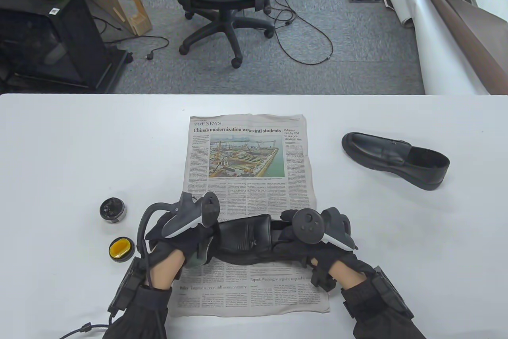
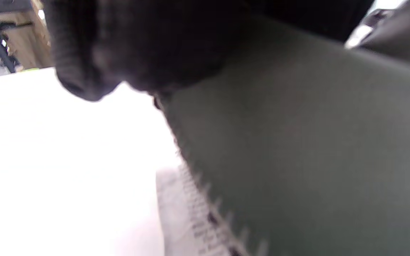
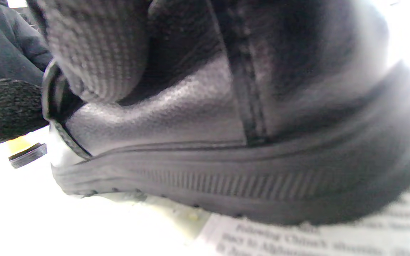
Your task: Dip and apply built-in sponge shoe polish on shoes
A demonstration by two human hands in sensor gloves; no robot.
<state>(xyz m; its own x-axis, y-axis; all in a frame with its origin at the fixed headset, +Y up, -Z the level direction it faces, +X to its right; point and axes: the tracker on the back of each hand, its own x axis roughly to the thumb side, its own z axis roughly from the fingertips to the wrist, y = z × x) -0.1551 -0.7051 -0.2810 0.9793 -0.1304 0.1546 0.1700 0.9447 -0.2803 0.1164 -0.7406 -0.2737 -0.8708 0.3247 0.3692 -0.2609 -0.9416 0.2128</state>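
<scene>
While two black shoes show in the table view, only one shoe (image 1: 246,239) lies on its side across the single newspaper (image 1: 246,156), gripped at the toe by the left hand (image 1: 174,235) and at the heel by the right hand (image 1: 317,235); the second shoe (image 1: 397,160) rests well apart on the table (image 1: 59,148). One open polish tin (image 1: 113,210) and one sponge lid (image 1: 122,249) sit left. Only the right wrist view reveals the ribbed sole.
</scene>
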